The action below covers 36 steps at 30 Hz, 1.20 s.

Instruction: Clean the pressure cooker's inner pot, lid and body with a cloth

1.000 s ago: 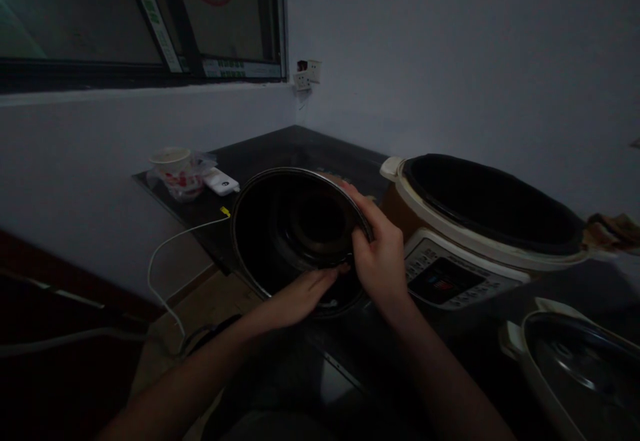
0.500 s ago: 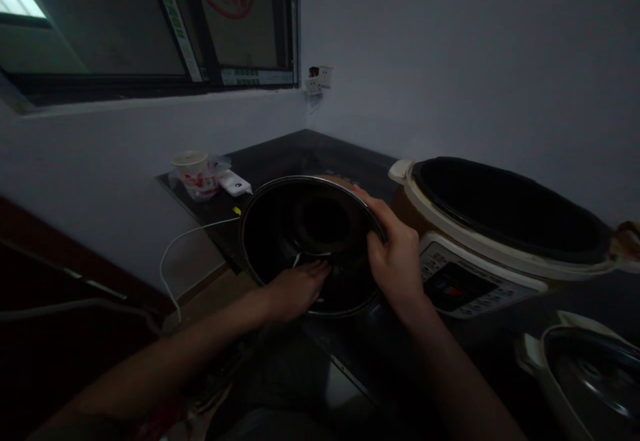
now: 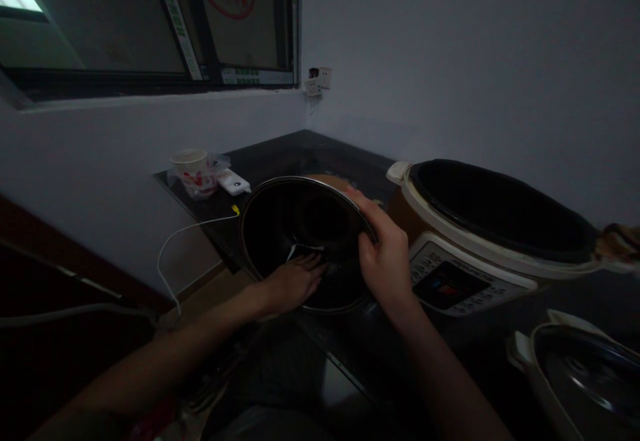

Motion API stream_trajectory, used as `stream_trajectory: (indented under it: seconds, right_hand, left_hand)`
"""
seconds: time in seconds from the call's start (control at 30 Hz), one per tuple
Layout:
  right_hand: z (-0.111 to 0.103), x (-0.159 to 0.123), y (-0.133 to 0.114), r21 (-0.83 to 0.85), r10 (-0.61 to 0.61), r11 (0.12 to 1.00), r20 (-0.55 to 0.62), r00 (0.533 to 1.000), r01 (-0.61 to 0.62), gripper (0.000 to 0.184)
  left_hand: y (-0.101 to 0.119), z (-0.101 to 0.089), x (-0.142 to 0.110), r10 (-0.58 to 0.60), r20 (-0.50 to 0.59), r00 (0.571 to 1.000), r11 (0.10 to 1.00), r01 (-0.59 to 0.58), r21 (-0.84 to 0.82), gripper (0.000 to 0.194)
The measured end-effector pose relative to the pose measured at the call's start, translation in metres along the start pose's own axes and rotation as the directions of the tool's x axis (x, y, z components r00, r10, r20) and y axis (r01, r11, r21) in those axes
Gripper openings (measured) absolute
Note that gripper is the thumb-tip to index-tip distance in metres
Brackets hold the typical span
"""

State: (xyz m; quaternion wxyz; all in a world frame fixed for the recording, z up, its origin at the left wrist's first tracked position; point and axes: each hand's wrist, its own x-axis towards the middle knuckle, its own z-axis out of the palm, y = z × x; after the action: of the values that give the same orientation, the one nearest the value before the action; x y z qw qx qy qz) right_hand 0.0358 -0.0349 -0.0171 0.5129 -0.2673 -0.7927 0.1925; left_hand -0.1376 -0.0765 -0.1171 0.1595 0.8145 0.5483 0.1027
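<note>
A dark inner pot (image 3: 273, 211) is tilted on the counter with its mouth facing me. My right hand (image 3: 385, 254) is closed around its right rim, the thumb inside and the fingers over the outer wall. Inside the pot, my left hand (image 3: 293, 284) presses with its fingers together on what looks like a dark cloth (image 3: 305, 249) with a white edge, against the lower inner wall. Most of that cloth is hidden under the hand and in shadow. To the right stands a large brown and white electric cooker (image 3: 465, 281), its top open and dark inside.
A glass-topped lid (image 3: 585, 374) with a pale rim lies at the lower right. At the counter's left are a paper cup in a plastic bag (image 3: 195, 174), a white power bank (image 3: 233, 182) and a white cable (image 3: 175, 234). Wall sockets (image 3: 320, 81) sit in the corner.
My left hand has slid slightly left inside the pot, and more of the cloth's white edge shows. The right hand keeps its grip on the rim; the view has shifted slightly.
</note>
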Motion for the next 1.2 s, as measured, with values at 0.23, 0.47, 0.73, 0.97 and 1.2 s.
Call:
stream_trajectory:
  seconds: [0.23, 0.47, 0.73, 0.97, 1.2]
  right_hand:
    - [0.001, -0.003, 0.001, -0.022, 0.021, 1.0, 0.035, 0.999, -0.02, 0.071]
    - [-0.002, -0.004, 0.006, -0.084, 0.054, 0.995, -0.019, 0.998, -0.055, 0.055]
    - [-0.007, -0.003, 0.007, -0.065, 0.05, 0.997, 0.049, 0.998, -0.047, 0.072]
    - [-0.005, -0.004, 0.0, -0.086, 0.04, 0.996, 0.076, 0.996, -0.034, 0.072]
    - [-0.002, -0.004, 0.0, -0.133, 0.051, 0.99, 0.067, 0.996, -0.041, 0.069]
  left_hand:
    - [0.055, 0.014, 0.026, -0.01, -0.16, 0.987, 0.901, -0.061, -0.43, 0.052]
    - [0.071, 0.019, 0.037, -0.019, -0.27, 0.963, 0.78, -0.155, -0.606, 0.051]
    - [0.036, 0.004, 0.012, 0.073, 0.042, 0.996, 0.994, -0.07, -0.084, 0.056]
    - [-0.017, -0.013, -0.011, -0.033, 0.05, 0.998, 0.923, 0.012, 0.384, 0.05]
    - [-0.046, -0.071, -0.002, -0.064, -0.116, 0.991, 0.823, 0.118, 0.556, 0.058]
